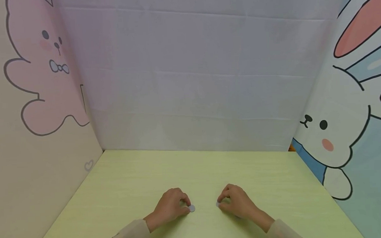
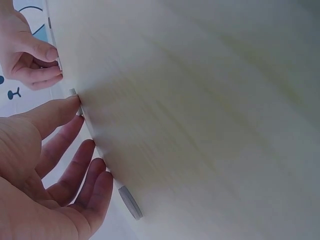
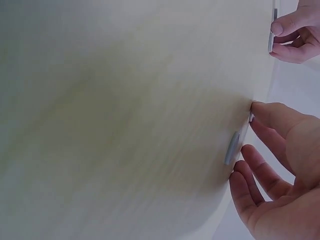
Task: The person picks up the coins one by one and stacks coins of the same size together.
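Observation:
My left hand pinches a small grey disc at its edge between thumb and index finger, low over the table. Across from it, my right hand pinches another grey disc, mostly covered by the fingertips. A further grey disc lies on the table beneath the right hand, close to its curled fingers in the right wrist view. In the left wrist view one more disc lies beside the little finger of the left hand. That disc is hidden behind the hand in the head view.
Both hands work over a pale yellow-green table. A plain whitish sheet hangs along its back edge. Side panels bear a pink cartoon bear on the left and a white rabbit on the right.

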A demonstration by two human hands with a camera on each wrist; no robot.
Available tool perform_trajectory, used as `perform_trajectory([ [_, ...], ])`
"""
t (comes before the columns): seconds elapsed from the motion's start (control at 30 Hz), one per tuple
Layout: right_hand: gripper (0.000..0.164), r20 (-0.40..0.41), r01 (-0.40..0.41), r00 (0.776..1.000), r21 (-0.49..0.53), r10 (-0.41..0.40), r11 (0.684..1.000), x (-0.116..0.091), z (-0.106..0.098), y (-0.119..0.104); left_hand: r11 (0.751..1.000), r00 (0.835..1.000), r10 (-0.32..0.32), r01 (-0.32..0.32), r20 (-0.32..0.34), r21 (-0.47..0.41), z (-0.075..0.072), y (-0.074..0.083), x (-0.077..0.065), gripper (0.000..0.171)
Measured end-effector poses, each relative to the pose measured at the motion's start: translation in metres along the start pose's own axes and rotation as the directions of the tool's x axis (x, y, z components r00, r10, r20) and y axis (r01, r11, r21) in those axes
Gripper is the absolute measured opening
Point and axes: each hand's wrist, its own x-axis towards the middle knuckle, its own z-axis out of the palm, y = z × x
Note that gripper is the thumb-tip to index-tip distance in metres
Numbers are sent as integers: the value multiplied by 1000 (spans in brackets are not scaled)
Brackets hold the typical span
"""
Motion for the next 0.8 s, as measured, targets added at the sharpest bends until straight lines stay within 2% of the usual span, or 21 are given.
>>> perform_trajectory([
  [0.3,4,-11,28,1000,-47,-29,998,-2,1,-1,1000,1000,20,-20,-15,4,0,1,-3,12],
  [0.8,6,-13,35,999,-41,-35,999,-5,1,1,999,999,40,-40,-11,-1,-2,0,-2,13],
])
